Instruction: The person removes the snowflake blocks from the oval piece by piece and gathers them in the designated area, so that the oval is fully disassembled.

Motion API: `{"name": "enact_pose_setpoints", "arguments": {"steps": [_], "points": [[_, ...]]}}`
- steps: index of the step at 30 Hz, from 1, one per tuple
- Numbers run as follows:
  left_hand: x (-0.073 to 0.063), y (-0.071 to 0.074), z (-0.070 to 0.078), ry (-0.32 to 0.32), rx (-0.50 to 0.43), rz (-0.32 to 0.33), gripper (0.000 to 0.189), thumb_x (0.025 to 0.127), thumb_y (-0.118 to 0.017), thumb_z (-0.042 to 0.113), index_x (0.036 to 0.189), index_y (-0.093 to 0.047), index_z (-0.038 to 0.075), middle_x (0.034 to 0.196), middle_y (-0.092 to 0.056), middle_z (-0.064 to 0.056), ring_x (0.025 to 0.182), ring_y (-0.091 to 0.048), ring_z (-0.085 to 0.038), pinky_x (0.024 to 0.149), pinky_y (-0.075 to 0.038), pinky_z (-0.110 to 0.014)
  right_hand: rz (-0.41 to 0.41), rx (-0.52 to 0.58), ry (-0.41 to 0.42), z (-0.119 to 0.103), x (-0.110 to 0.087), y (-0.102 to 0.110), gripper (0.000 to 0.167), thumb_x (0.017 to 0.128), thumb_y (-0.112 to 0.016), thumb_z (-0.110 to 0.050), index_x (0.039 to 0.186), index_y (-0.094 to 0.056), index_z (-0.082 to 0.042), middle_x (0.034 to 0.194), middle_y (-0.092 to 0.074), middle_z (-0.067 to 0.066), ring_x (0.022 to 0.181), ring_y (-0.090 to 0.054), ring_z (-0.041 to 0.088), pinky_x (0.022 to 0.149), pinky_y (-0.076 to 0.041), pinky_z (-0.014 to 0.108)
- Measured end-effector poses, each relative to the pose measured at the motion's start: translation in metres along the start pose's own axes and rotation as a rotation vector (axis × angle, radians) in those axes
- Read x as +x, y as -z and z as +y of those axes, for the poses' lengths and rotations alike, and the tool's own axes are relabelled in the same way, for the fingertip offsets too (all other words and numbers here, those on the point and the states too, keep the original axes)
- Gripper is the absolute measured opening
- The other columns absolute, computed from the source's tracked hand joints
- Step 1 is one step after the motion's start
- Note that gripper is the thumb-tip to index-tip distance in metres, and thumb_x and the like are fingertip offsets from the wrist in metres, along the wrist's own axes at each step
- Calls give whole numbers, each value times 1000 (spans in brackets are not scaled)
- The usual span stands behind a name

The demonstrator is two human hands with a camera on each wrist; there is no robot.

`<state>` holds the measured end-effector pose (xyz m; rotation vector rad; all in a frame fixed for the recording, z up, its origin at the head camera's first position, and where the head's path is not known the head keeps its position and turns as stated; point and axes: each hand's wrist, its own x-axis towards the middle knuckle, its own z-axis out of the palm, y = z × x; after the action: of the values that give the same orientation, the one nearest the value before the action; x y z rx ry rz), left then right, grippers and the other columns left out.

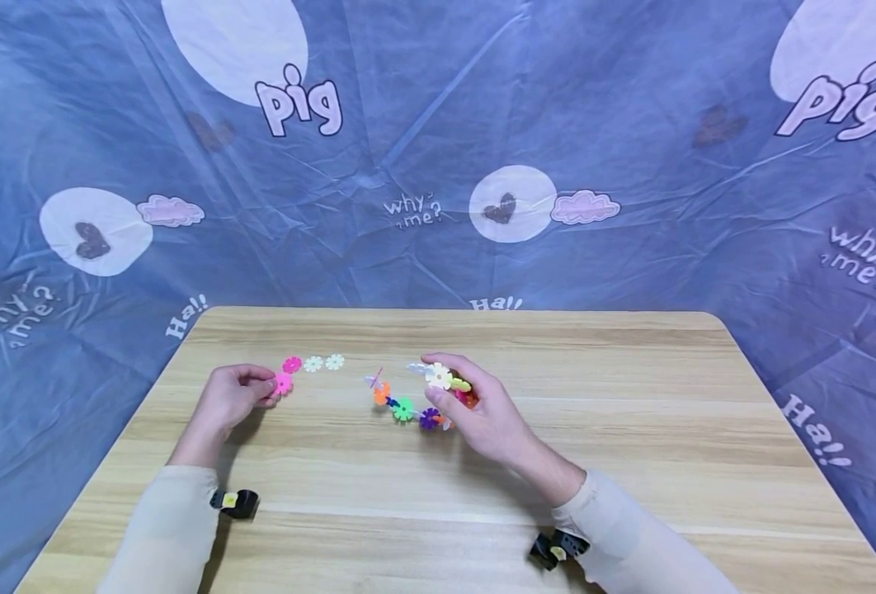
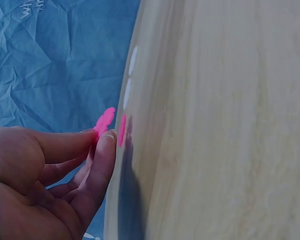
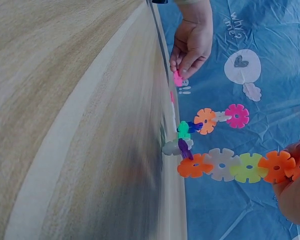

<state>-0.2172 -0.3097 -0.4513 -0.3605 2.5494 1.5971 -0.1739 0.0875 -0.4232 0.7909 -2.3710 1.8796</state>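
My left hand (image 1: 232, 402) pinches a pink flower-shaped plastic disc (image 1: 283, 384) between thumb and fingertips; the left wrist view shows this disc (image 2: 105, 120) on edge, raised off the table. My right hand (image 1: 488, 417) grips one end of a chain (image 1: 404, 409) of slotted flower discs. Orange, clear, yellow-green, purple, green and blue discs interlock along it, as the right wrist view shows. A magenta disc (image 3: 237, 116) forms its free end. Fingers and palm hide part of the held end, where a white disc (image 1: 439, 376) shows near my fingertips.
Beside my left hand, a loose pink disc (image 1: 293, 364) and two whitish discs (image 1: 313, 363) lie in a row on the wooden table (image 1: 379, 528). A blue printed cloth (image 1: 423, 107) hangs behind the table's far edge. Each wrist wears a black camera (image 1: 239, 503).
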Motion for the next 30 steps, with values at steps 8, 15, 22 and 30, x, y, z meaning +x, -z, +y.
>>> {"name": "enact_pose_setpoints", "arguments": {"steps": [8,15,22,30], "points": [[7,-1,-3,-3,52,-2,30,103,-62,-7,127,-59,-25,90,-76,-13,70,-70,-6,67,-63,-22,-5,-5,1,-1,0,1,47,105,-68,-15,151,-59,-8,151,-62,19,79,-67,9,74,-60,26],[11,-2,-4,-4,197,56,21,103,-64,-1,117,-66,-17,88,-72,-11,69,-65,-9,61,-59,-23,-8,-9,-1,1,0,0,47,105,-69,-15,150,-60,-11,149,-63,17,76,-66,11,73,-60,26],[11,-3,-2,-36,292,84,16,99,-69,-2,109,-69,-14,84,-72,-13,65,-64,-10,59,-58,-24,-6,-11,1,1,0,0,47,105,-69,-14,150,-60,-11,151,-63,16,83,-67,8,81,-61,26],[7,-4,1,-75,289,127,21,105,-65,6,115,-71,-11,94,-75,-18,73,-67,-12,60,-56,-23,-9,-6,-16,2,-1,0,46,104,-70,-15,150,-61,-13,148,-64,14,69,-61,7,66,-59,26]]}}
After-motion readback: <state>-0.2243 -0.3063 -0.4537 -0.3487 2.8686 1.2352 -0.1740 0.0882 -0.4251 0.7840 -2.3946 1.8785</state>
